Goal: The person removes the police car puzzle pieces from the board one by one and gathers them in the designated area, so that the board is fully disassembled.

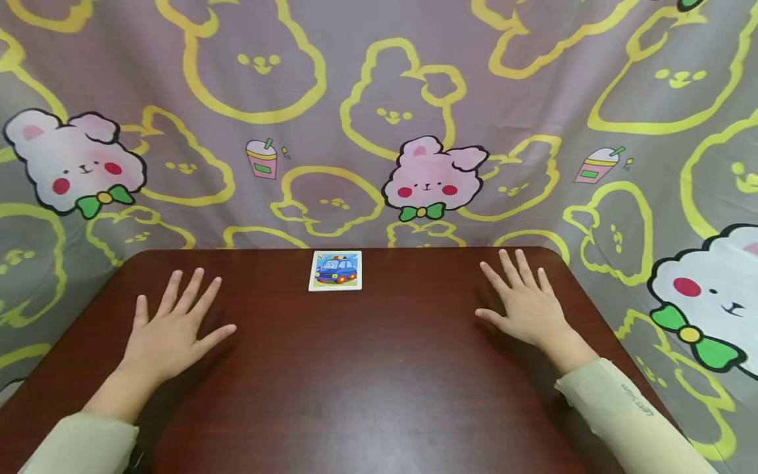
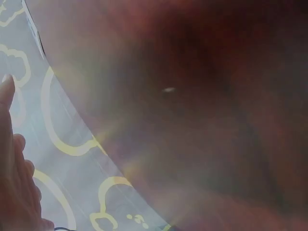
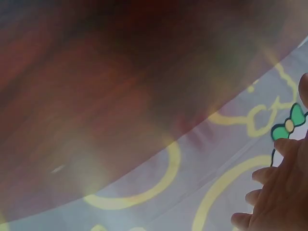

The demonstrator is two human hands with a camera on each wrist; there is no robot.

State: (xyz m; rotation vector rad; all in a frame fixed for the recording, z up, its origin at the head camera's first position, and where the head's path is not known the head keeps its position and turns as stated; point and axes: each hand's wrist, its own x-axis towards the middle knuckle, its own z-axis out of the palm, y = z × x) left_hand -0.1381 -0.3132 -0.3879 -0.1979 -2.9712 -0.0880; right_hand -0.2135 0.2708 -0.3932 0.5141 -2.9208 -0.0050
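A small square picture puzzle (image 1: 335,270) with a white border and a blue cartoon car lies near the far edge of the dark brown table (image 1: 355,368). To its left is my left hand (image 1: 168,339), palm down with spread, straight fingers and nothing held. My right hand (image 1: 527,306) is spread the same way on the right side, also holding nothing. Both hands are apart from the puzzle. In the left wrist view, part of the left hand (image 2: 19,178) shows at the left edge. Fingers of the right hand (image 3: 281,192) appear at the right edge of the right wrist view.
A grey curtain (image 1: 331,151) with yellow outlines and cartoon bunnies hangs behind the table and along its sides. The table's far corners are rounded. Light green sleeves (image 1: 628,408) cover both forearms.
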